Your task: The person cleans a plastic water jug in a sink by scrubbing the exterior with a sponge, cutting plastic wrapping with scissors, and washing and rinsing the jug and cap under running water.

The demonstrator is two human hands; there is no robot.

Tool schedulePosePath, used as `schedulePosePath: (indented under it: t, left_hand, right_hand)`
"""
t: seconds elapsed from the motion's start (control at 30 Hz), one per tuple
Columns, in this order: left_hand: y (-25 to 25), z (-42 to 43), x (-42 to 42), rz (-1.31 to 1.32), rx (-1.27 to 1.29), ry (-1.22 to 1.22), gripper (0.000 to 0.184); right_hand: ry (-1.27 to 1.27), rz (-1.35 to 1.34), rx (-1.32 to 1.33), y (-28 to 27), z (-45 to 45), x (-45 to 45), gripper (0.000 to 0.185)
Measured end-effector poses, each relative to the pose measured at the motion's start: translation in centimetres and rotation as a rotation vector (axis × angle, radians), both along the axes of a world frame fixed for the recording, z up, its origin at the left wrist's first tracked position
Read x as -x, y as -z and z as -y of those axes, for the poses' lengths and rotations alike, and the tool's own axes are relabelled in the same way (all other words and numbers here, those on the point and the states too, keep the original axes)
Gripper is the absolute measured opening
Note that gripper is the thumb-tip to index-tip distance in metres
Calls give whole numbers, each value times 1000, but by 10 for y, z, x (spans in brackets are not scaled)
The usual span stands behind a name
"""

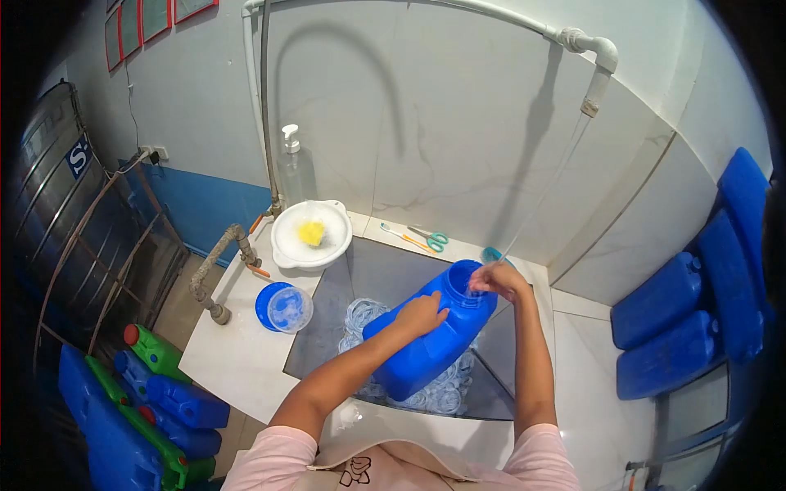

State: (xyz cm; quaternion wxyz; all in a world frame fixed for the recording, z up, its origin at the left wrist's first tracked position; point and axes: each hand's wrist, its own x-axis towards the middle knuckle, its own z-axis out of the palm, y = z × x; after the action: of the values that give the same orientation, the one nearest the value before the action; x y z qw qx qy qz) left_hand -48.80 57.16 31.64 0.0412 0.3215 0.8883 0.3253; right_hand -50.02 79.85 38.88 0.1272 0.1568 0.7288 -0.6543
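A large blue plastic jug [427, 348] lies tilted over the sink, its uncapped mouth facing up and away from me. My left hand [423, 314] grips the jug's shoulder, thumb toward the neck. At the mouth, my right hand [501, 280] has its fingers curled over the rim. A thin stream of water [536, 200] falls from the wall pipe [591, 102] onto that hand. Beneath the jug, many clear plastic rings or caps [449, 398] lie in the dark grey sink [327, 344]; the jug hides part of them.
On the left counter stand a white basin [286, 258] of suds with a yellow sponge [311, 233], a blue lid with a clear cup [290, 309], and a pump bottle [296, 176]. Scissors [438, 240] and a toothbrush [401, 235] lie behind the sink. Blue jugs [659, 299] stand right.
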Motion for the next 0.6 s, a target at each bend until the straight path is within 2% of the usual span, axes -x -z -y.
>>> schedulePosePath:
  t: [0.07, 0.17, 0.23, 0.27, 0.37, 0.43, 0.47, 0.53, 0.6]
  left_hand:
    - [-7, -4, 10, -53, 0, 50, 44]
    - [-18, -21, 15, -148, 145, 148, 45]
    - [4, -51, 14, -533, 241, -106, 42]
    - [12, -61, 15, -533, 238, -102, 42]
    - [23, -80, 22, -628, 78, -68, 37]
    - [26, -84, 26, -731, -172, 123, 37]
    - [27, -85, 29, -730, -171, 125, 37]
    - [17, -82, 30, -496, -125, 195, 37]
    - [5, -72, 33, -511, -57, 248, 39]
  right_hand:
    - [20, 20, 29, -14, 8, -4, 17]
    - [88, 25, 110, -29, 11, -6, 18]
    - [133, 13, 154, -32, 9, -4, 20]
    - [76, 21, 149, -32, 8, -4, 20]
    - [28, -22, 85, -35, 6, -1, 20]
    - [33, -65, 29, -40, 11, -4, 19]
    - [0, -41, 18, -44, 14, -5, 17]
    - [-34, -19, 11, -44, 14, -4, 16]
    - [-2, -111, 42, -36, 7, 1, 13]
